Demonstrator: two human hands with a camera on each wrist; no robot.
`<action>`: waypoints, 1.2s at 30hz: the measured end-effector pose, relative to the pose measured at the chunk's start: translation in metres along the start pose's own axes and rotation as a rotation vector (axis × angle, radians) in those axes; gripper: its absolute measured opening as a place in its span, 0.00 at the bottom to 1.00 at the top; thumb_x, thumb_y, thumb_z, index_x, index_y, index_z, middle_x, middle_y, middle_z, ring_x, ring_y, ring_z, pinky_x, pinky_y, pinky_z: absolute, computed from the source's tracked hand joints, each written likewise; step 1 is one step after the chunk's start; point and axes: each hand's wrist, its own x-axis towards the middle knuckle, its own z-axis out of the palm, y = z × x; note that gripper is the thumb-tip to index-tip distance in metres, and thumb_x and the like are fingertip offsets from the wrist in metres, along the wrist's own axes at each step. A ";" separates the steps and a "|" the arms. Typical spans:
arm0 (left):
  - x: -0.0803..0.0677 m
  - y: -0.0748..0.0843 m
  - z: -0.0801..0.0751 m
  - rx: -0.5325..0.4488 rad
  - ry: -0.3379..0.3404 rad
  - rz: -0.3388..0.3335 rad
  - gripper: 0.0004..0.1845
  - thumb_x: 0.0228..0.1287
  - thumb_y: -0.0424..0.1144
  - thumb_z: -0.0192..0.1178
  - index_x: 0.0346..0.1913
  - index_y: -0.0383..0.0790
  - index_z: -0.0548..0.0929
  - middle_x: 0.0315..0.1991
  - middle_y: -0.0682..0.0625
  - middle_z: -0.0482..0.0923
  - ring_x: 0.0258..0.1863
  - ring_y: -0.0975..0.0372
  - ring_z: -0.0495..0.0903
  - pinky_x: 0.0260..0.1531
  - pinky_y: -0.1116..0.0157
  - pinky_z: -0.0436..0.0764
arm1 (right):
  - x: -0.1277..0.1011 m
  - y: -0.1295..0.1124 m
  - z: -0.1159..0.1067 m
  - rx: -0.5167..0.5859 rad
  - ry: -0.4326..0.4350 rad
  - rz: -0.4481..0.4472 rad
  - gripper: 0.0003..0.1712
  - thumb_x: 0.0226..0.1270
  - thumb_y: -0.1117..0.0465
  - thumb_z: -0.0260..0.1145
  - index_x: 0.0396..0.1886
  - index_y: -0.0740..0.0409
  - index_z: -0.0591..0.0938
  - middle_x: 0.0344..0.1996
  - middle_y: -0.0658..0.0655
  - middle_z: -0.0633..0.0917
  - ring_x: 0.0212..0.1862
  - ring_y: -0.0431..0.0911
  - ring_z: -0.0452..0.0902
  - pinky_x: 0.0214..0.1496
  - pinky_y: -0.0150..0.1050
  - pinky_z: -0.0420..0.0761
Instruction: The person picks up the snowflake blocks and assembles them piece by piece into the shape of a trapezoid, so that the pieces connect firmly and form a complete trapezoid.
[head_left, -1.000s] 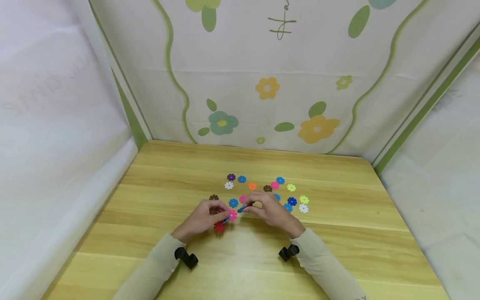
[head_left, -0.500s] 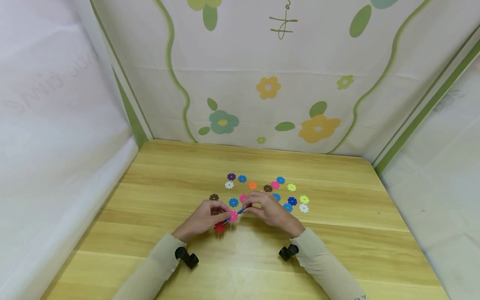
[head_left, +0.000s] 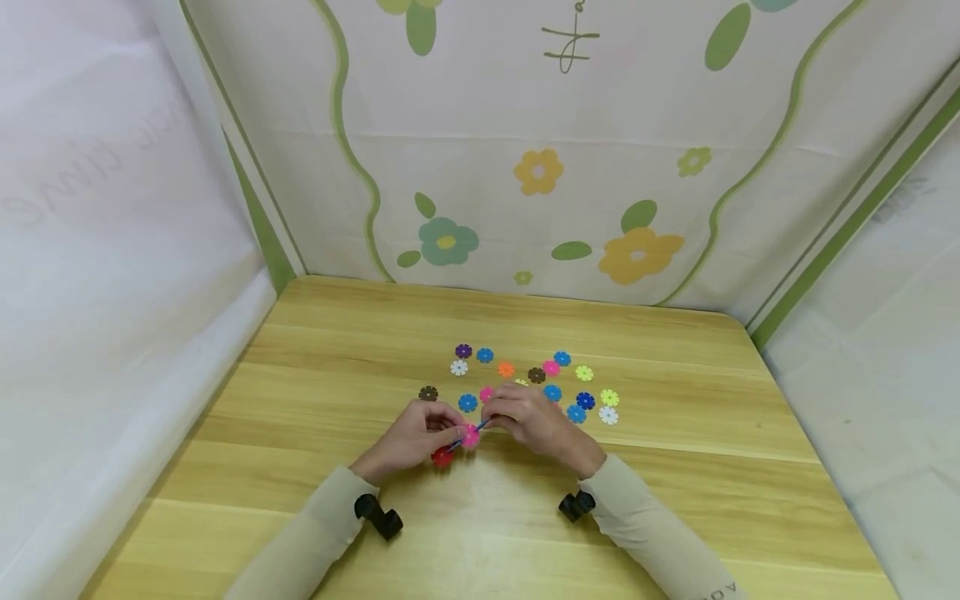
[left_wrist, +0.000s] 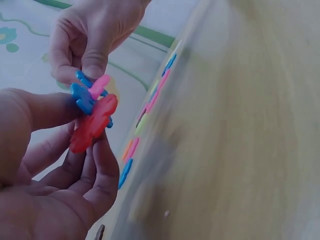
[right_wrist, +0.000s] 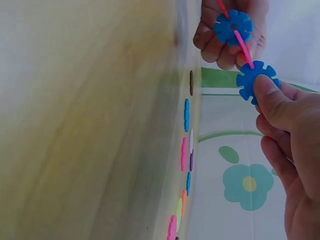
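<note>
Now the right hand (head_left: 528,417) has brought its blue disc (right_wrist: 256,81) in against the cluster (left_wrist: 92,112) pinched by the left hand (head_left: 416,433). By my reading, the pink disc (right_wrist: 243,47) is seating in the blue slot, so this joint looks nearly made above the tabletop (head_left: 675,500).

The white translucent sheet hung on my left (head_left: 112,208) carries faint grey lettering that shows mirrored through the material; I cannot read any word of it with certainty. The cream floral backdrop cloth in front of me (head_left: 540,167) bears a thin green hand-drawn mark near its top edge (head_left: 570,46), a hook-like stroke crossed by two short bars, which I cannot resolve into a letter or number. The cuff of my beige right sleeve (head_left: 712,593) shows a few small dark characters at the picture's lower edge, cut off and too small to read.
</note>
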 end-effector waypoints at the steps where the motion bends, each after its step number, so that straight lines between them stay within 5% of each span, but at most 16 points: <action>1: 0.000 0.000 0.000 -0.009 0.005 0.000 0.08 0.76 0.39 0.65 0.47 0.38 0.89 0.42 0.43 0.87 0.36 0.60 0.85 0.38 0.67 0.85 | 0.000 0.000 0.000 -0.010 0.002 -0.008 0.01 0.68 0.67 0.74 0.36 0.58 0.90 0.38 0.52 0.91 0.42 0.42 0.90 0.49 0.23 0.84; 5: -0.001 0.002 0.002 -0.022 0.029 -0.002 0.08 0.75 0.38 0.66 0.47 0.36 0.89 0.42 0.42 0.87 0.37 0.60 0.85 0.39 0.67 0.86 | 0.000 0.002 0.002 -0.044 0.019 -0.039 0.04 0.72 0.66 0.72 0.36 0.59 0.90 0.38 0.54 0.92 0.44 0.43 0.90 0.51 0.24 0.85; 11: -0.002 0.005 0.002 -0.005 0.040 0.003 0.06 0.75 0.36 0.66 0.43 0.38 0.91 0.40 0.45 0.88 0.35 0.60 0.85 0.35 0.68 0.85 | 0.000 0.001 0.005 -0.107 0.077 -0.117 0.08 0.58 0.71 0.79 0.35 0.57 0.90 0.36 0.52 0.92 0.41 0.42 0.90 0.50 0.25 0.85; 19: -0.004 0.004 0.001 0.015 0.063 0.023 0.06 0.74 0.35 0.67 0.42 0.36 0.91 0.40 0.42 0.89 0.35 0.60 0.85 0.36 0.68 0.86 | 0.003 -0.005 0.008 -0.163 0.106 -0.153 0.04 0.69 0.65 0.75 0.32 0.56 0.90 0.33 0.49 0.91 0.36 0.39 0.87 0.45 0.24 0.85; 27: -0.004 0.001 0.000 -0.022 0.058 0.031 0.06 0.73 0.35 0.67 0.42 0.35 0.91 0.40 0.42 0.89 0.34 0.62 0.85 0.36 0.69 0.86 | 0.000 -0.003 0.015 -0.075 0.158 -0.136 0.09 0.56 0.73 0.80 0.32 0.59 0.89 0.31 0.51 0.91 0.34 0.40 0.87 0.44 0.23 0.85; 33: -0.004 0.002 -0.002 -0.086 0.063 0.048 0.08 0.73 0.36 0.68 0.45 0.33 0.90 0.39 0.43 0.89 0.36 0.54 0.88 0.36 0.68 0.86 | 0.001 -0.003 0.015 0.050 0.200 -0.077 0.08 0.59 0.76 0.77 0.33 0.61 0.90 0.32 0.53 0.90 0.34 0.41 0.87 0.43 0.23 0.85; 36: -0.004 0.003 -0.003 -0.090 0.065 0.047 0.08 0.73 0.37 0.68 0.45 0.33 0.90 0.39 0.43 0.89 0.36 0.54 0.88 0.36 0.68 0.86 | 0.003 -0.005 0.015 0.019 0.201 -0.081 0.09 0.55 0.76 0.79 0.33 0.61 0.90 0.31 0.53 0.90 0.34 0.42 0.88 0.43 0.23 0.85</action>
